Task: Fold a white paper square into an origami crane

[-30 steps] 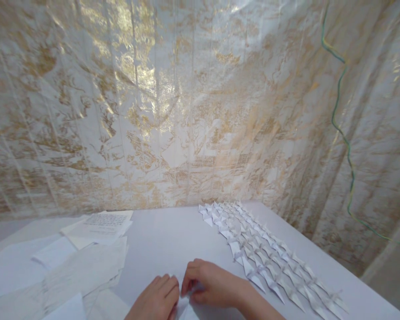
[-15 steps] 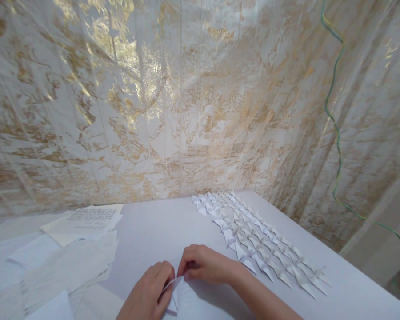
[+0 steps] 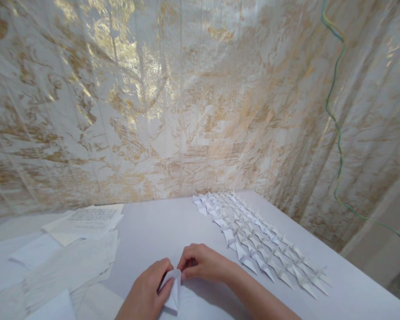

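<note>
Both of my hands meet at the bottom middle of the view over a white table [image 3: 160,231]. My left hand [image 3: 146,293] is closed, with thumb and fingers pinching a small folded white paper piece [image 3: 173,289]. My right hand [image 3: 203,263] is closed too, its fingertips pinching the top edge of the same paper. The paper stands slightly raised off the table between the two hands.
Rows of several folded white paper cranes [image 3: 256,244] lie along the table's right side. Loose white sheets [image 3: 70,249], some printed, are stacked at the left. A gold-and-white sheet [image 3: 173,106] hangs behind the table, with a green wire [image 3: 336,129] at the right.
The camera tilted down a little over the second. The hands moved together and lifted the folded paper, which now stands up more between the fingertips.
</note>
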Available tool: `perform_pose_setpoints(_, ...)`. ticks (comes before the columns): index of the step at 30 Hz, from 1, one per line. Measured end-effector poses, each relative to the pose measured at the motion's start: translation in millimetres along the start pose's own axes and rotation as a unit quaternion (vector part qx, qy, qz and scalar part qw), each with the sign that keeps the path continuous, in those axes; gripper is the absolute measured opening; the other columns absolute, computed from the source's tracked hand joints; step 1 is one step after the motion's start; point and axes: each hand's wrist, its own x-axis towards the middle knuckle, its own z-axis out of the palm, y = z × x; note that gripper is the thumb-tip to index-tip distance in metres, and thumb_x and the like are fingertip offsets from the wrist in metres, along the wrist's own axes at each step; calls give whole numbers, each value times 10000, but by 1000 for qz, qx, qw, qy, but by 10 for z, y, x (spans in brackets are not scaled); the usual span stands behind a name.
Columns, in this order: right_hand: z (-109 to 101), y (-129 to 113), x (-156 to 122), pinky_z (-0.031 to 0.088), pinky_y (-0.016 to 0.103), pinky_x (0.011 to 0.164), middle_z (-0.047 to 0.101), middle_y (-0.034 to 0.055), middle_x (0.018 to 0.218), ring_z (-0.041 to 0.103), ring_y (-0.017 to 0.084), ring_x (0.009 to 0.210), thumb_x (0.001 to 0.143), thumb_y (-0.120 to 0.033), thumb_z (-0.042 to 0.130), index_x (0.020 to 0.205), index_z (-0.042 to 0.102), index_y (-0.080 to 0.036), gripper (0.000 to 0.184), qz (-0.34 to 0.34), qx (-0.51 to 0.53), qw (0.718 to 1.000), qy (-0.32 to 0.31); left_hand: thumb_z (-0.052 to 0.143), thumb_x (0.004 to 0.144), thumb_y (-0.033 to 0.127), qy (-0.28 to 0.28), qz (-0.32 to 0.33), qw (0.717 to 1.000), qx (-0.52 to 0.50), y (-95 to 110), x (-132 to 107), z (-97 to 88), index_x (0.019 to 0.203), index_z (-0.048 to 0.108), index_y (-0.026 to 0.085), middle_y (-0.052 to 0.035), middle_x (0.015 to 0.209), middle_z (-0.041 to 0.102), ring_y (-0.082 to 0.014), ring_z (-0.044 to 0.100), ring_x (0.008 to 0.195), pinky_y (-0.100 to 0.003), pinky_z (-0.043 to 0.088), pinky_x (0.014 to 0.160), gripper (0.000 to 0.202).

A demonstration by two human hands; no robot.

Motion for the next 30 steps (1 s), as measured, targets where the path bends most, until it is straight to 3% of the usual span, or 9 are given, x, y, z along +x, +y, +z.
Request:
perform_pose_setpoints(10, 106, 1, 10, 365, 198, 549, 567, -70, 586, 481, 96, 566, 663, -109, 828, 691, 768, -173, 92, 48, 18, 998, 42, 467, 847, 245, 10, -10, 1000, -4, 50, -15, 7, 806, 566, 246, -19, 811, 680, -222, 658, 778, -304, 460, 731, 107)
perform_pose_setpoints(17, 111, -34, 29, 355, 196, 541, 542, -83, 539, 449, 90, 535, 670, 7, 728, 670, 765, -173, 183, 63, 20, 997, 42, 461, 866, 265, 6, -17, 1000, -5, 44, -32, -13, 794, 543, 251, -7, 783, 679, -224, 652, 753, -300, 448, 701, 110)
perform_pose_setpoints(25, 145, -38, 37, 358, 195, 529, 531, -94, 523, 438, 88, 517, 654, 15, 743, 649, 753, -171, 186, 81, 16, 995, 48, 389, 857, 291, -6, -25, 1000, -13, 76, -23, -8, 809, 516, 243, -61, 822, 668, -256, 637, 800, -343, 441, 738, 144)
perform_pose_setpoints(30, 150, -59, 34, 345, 200, 512, 535, -88, 532, 451, 93, 514, 665, -7, 764, 638, 743, -174, 171, 86, -10, 995, 48, 401, 864, 313, -4, -28, 999, -24, 60, -21, 5, 814, 501, 254, -46, 822, 652, -250, 626, 799, -334, 426, 739, 127)
